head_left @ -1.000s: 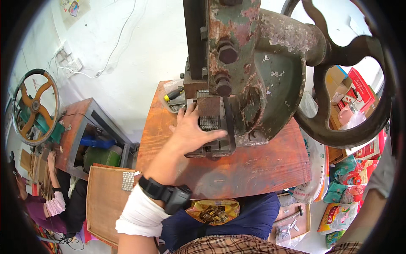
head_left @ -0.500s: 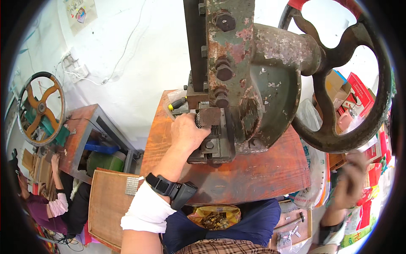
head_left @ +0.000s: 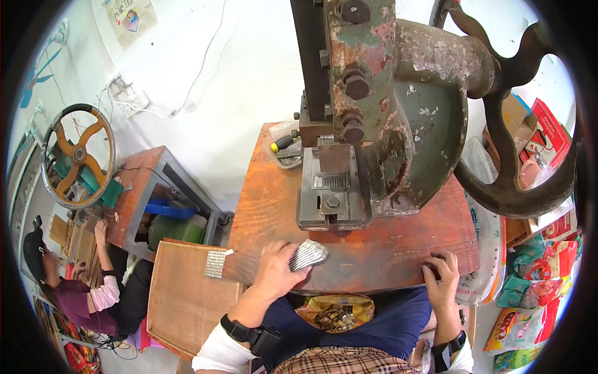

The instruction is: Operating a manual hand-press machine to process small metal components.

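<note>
One ribbed metal pc (head_left: 311, 254) pinched by L hand (head_left: 276, 268), partly hidden, R hand (head_left: 442, 277) loosely spread, underside unseen

Left hand (head_left: 274, 269) withdrawn from the press (head_left: 430, 118) with a ridged metal bundle (head_left: 311, 254); right hand (head_left: 443, 274) brought to the bench (head_left: 380, 255).

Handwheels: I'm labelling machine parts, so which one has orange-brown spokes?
The left handwheel, nearer the co-worker; the right handwheel has dark spokes.

Free passage over the tabletop (head_left: 387, 258) between metal strips (head_left: 311, 254) and right hand (head_left: 443, 280), the press (head_left: 430, 118) in the way beyond.
</note>
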Motion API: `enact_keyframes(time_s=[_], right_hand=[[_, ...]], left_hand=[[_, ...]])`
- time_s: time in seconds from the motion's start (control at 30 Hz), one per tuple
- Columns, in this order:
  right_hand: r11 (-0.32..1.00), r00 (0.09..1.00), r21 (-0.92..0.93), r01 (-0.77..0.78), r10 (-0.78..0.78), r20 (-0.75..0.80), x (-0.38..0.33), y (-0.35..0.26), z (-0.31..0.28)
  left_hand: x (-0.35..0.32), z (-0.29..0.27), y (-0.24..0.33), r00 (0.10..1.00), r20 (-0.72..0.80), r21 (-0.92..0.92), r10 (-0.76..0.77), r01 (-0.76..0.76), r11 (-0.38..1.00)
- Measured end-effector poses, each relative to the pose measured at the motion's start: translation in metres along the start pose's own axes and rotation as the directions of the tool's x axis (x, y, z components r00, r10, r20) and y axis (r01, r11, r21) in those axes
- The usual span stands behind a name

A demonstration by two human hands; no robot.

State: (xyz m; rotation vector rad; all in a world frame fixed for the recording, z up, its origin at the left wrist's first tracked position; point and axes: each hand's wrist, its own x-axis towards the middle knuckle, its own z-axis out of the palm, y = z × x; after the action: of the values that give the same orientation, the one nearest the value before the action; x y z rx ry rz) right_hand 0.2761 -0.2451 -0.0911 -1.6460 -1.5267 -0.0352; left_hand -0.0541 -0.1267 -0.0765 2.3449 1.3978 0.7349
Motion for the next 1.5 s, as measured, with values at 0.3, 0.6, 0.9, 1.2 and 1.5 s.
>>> enact_keyframes(time_s=[0.3, 0.6, 0.9, 1.2, 1.5], right_hand=[[0.999, 0.999, -0.04, 0.012, -0.013, -0.03, 0.001, 0.004, 0.016], [0.991, 0.991, -0.115, 0.067, -0.079, -0.106, 0.003, -0.001, 0.025], [0.983, 0.987, -0.167, 0.075, -0.096, -0.125, -0.002, 0.005, 0.021], [0.977, 0.982, -0.165, 0.135, -0.154, -0.112, 0.005, 0.005, 0.029], [0.962, 0.985, -0.247, 0.116, -0.143, -0.094, -0.006, 0.015, 0.026]], left_hand=[[0.002, 0.015, 0.021, 0.993, -0.079, 0.216, 0.084, -0.065, 0.974], [0.01, 0.03, 0.006, 0.945, -0.208, 0.281, 0.252, -0.189, 0.941], [-0.043, -0.004, 0.017, 0.813, 0.49, -0.736, -0.314, 0.193, -0.648], [-0.111, 0.132, -0.018, 0.73, 0.64, -0.283, -0.239, 0.513, 0.81], [-0.12, 0.008, -0.127, 0.527, -0.403, -0.115, -0.748, 0.782, 0.613]])
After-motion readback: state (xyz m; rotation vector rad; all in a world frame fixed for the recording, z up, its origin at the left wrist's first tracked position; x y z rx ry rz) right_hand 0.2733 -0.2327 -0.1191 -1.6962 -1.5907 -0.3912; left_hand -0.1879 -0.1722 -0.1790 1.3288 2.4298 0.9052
